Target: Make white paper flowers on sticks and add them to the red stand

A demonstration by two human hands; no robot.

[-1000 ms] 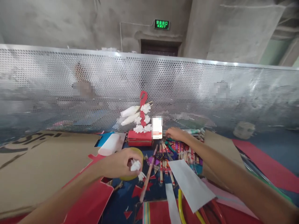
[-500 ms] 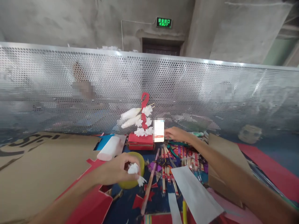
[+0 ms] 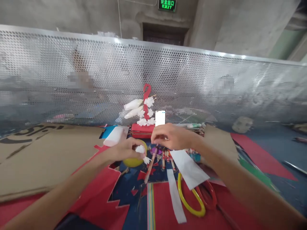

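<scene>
My left hand [image 3: 129, 149] pinches a small white paper flower [image 3: 141, 149], its twisted tail pointing down to the right, in front of a roll of yellow tape [image 3: 132, 162]. My right hand [image 3: 169, 136] hovers with curled fingers over wrapped sticks [image 3: 165, 159] and a purple scrap [image 3: 157, 151]; whatever its fingertips hold, if anything, cannot be made out. Behind it stands a phone with a lit screen [image 3: 160, 117]. Left of the phone, a red curved stand [image 3: 146, 92] on a red box [image 3: 142, 130] carries white paper flowers [image 3: 150, 102] and longer white buds [image 3: 132, 104].
Cardboard [image 3: 48, 156] covers the left side, with cut red paper [image 3: 100, 188] beside it. Yellow-handled scissors [image 3: 199, 209], a white strip [image 3: 176, 198] and a white sheet [image 3: 189, 167] lie in front. A perforated metal screen [image 3: 120, 73] stands behind the table.
My right hand has come away from the phone, moving toward me and left over the sticks. My left hand still holds the white paper flower. The view has tilted down, showing the scissors' handles.
</scene>
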